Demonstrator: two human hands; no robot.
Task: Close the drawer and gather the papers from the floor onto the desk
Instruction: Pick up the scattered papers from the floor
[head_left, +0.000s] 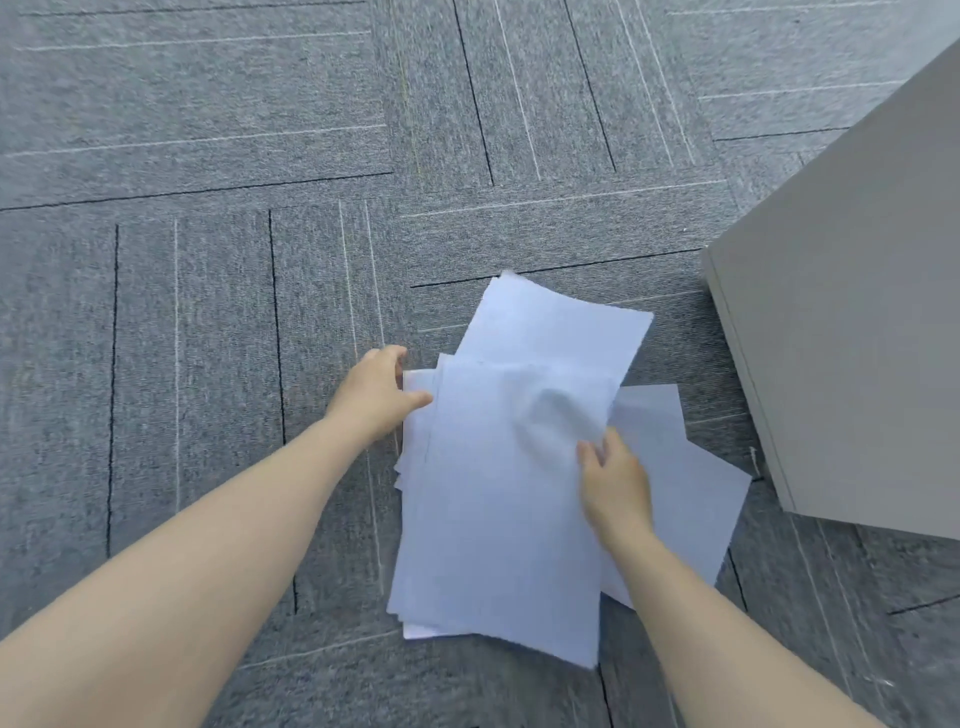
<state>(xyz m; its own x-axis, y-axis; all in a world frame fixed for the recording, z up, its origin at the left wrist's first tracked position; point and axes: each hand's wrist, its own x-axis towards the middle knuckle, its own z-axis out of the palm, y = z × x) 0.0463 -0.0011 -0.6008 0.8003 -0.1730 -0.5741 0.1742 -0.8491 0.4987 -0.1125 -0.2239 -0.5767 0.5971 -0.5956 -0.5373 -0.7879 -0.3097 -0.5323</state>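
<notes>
A loose pile of white papers (493, 499) lies on the grey carpet in the lower middle of the head view. My left hand (376, 392) grips the pile's upper left corner, thumb on top of the sheets. My right hand (613, 480) holds the right edge of the top sheet, which bulges upward just above the fingers. One more sheet (691, 483) lies flat on the floor to the right, partly under the pile and my right hand. Another sheet (561, 322) sticks out at the top of the pile. No drawer front shows in this view.
A grey cabinet (852, 322) stands at the right edge, its near corner close to the rightmost sheet. Grey carpet tiles (208, 260) with thin dark and light lines cover the floor to the left and beyond the pile.
</notes>
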